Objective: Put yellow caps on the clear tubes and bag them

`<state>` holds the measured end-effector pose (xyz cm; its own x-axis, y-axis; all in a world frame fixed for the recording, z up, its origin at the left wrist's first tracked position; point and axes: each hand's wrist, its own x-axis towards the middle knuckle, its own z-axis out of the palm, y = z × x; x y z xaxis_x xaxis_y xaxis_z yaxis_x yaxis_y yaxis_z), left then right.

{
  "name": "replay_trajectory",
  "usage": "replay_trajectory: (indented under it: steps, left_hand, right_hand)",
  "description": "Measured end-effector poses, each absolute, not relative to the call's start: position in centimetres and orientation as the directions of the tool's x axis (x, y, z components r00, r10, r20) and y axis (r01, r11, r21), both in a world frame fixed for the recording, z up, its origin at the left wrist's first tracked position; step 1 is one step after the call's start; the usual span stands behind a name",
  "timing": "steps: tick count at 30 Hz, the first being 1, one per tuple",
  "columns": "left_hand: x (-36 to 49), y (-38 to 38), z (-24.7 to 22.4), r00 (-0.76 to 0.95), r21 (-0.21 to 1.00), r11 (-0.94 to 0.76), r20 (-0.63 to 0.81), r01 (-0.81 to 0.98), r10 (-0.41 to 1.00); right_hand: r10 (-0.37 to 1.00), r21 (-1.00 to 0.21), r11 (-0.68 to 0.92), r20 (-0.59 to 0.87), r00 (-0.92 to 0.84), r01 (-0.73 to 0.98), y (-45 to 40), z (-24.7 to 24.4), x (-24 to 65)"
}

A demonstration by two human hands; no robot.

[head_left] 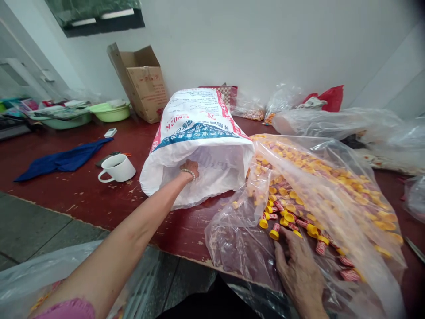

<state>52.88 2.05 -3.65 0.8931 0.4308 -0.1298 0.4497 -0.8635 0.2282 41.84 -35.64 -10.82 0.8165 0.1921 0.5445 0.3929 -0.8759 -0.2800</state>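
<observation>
pink sleeve (69, 309) right up by the camera at the near left, with the left arm running far and to the right out of it. that arm ends in the left hand (190, 168), which is inside the mouth of the big printed sack (195, 113). fingers look curled, but they're turned away from us, so i can't tell if they're shut on anything. the sack lies with its long axis running near to far, and the open mouth faces the near side.

the right hand (297, 270) is on the near right, thumb and fingers apart, fingertips right at the near edge of the yellow-capped tubes (288, 217). doesn't look clamped on anything. the tubes are heaped in and around a clear plastic bag (239, 239), and the pile spreads far and to the right from the fingertips. the closest tube lies just to the left of them, long axis roughly near to far, cap end nearer.

so imo the layout hinges on this: right hand is way nearer the tubes, left hand has the sack. from the right hand the sack mouth is far and left; from the left hand the tubes are right and nearer.
</observation>
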Motion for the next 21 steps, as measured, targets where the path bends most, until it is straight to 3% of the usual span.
replay_trajectory:
  steps: [4,8,11,14,18,21]
  left_hand:
    - [50.4,0.9,-2.9,0.905,0.533,-0.747,-0.089,0.397,0.416]
    - [45.0,-1.4,-2.0,0.946,0.802,-0.560,-0.021,0.209,0.324]
    - [40.2,-3.8,-1.7,0.986,0.976,-0.206,-0.038,0.072,0.165]
    - [36.4,-6.6,-1.9,0.997,0.987,0.143,-0.073,0.077,-0.034]
    - [33.5,-9.8,-2.3,0.986,0.987,0.108,-0.104,0.119,-0.132]
    - [32.6,-11.2,-2.3,0.974,0.988,0.096,-0.103,0.124,-0.204]
  right_hand:
    - [0.167,-0.306,-0.864,0.573,0.803,0.398,-35.8,-11.1,41.9]
    - [0.107,-0.365,-0.806,0.685,0.721,0.467,-36.0,-10.9,41.9]
    - [0.084,-0.378,-0.770,0.738,0.670,0.514,-35.3,-9.7,40.9]
    - [0.146,-0.416,-0.689,0.722,0.676,0.594,-33.0,-7.3,38.6]
    - [0.331,-0.590,-0.453,0.585,0.740,0.669,-28.5,-4.2,35.7]
    - [0.409,-0.682,-0.374,0.486,0.772,0.628,-26.8,-3.1,34.7]
